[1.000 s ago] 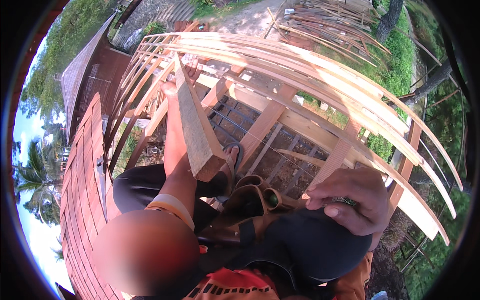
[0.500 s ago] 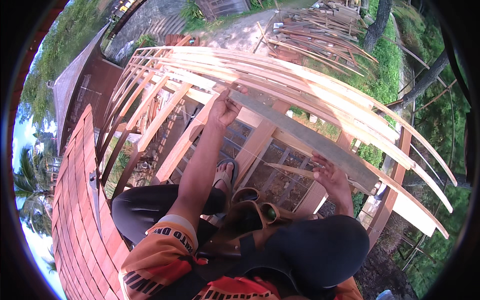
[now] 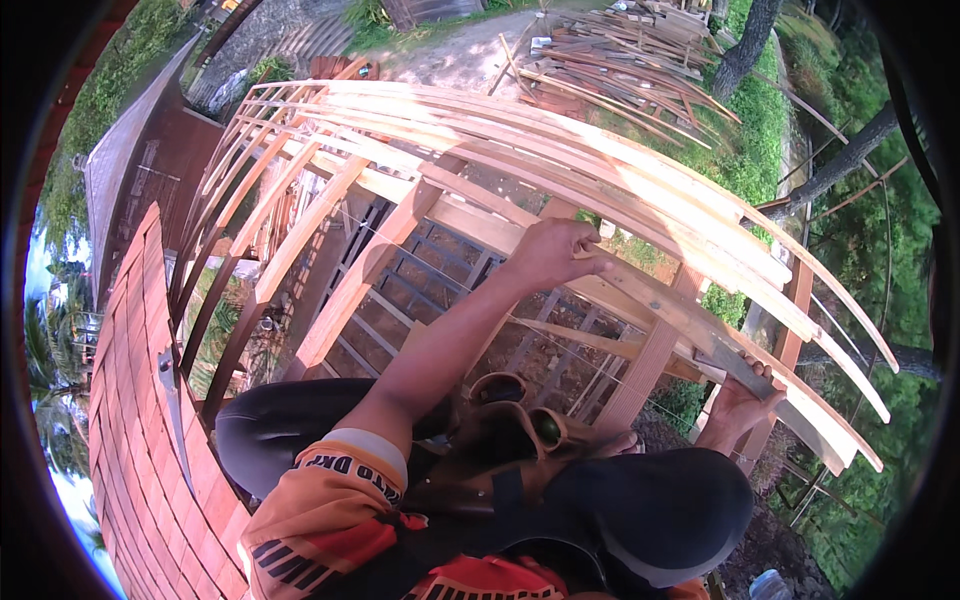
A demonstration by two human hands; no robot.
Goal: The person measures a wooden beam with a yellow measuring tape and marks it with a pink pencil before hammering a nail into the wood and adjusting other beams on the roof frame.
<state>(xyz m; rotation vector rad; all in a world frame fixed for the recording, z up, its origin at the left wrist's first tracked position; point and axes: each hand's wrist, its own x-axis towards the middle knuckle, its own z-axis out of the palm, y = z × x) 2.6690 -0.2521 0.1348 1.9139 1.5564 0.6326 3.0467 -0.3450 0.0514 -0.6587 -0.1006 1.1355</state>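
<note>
My left hand (image 3: pixel 552 250) grips a long wooden board (image 3: pixel 680 318) that lies crosswise over the timber framing. My right hand (image 3: pixel 745 400) is wrapped round the same board near its greyer right end, low at the right. A brown tool pouch (image 3: pixel 490 455) with several pockets sits at my waist between my dark-clad legs (image 3: pixel 630 500). A thin string runs across the framing beneath my forearm.
Curved rows of pale battens (image 3: pixel 590 150) and rafters (image 3: pixel 315 205) surround me, with gaps down to the ground. Red roof shingles (image 3: pixel 130 420) at left carry a long metal tool (image 3: pixel 175 410). A timber pile (image 3: pixel 620 70), trees (image 3: pixel 745 60) and a brown building (image 3: pixel 160 180) lie beyond.
The board has turned from pointing away from me to lying crosswise. Since half a second ago my left hand has moved right along it and my right hand has moved right and down.
</note>
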